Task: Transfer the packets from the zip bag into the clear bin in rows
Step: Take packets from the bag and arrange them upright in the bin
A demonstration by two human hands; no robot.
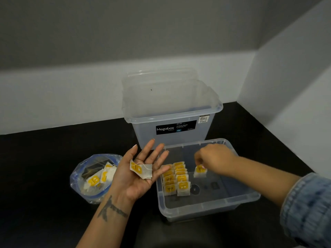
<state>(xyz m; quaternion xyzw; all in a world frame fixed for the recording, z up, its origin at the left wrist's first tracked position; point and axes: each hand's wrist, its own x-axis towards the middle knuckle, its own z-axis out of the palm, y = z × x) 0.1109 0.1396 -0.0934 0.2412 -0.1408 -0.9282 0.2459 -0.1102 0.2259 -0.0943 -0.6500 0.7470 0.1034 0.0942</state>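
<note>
Left hand (138, 173) flat under one tea-bag packet (141, 170), right hand (213, 159) pinching another packet (200, 171) inside the clear bin (206, 208).

Zip bag (93, 178) left of clear bin (207, 203)

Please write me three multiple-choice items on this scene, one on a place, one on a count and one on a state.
1. Where does the zip bag lie?
A. inside the tall bin
B. on the dark surface, left of the shallow clear bin
C. in the right hand

2. How many full rows of packets stand in the shallow clear bin?
A. two
B. four
C. none

3. How is the left hand?
A. clenched in a fist
B. palm up, fingers straight, a packet in palm lying on it
C. inside the zip bag

Key: 1 B, the bag sits left of the bin. 2 A, two rows stand side by side; the right hand pinches a single packet beside them. 3 B, the palm faces up.
</note>
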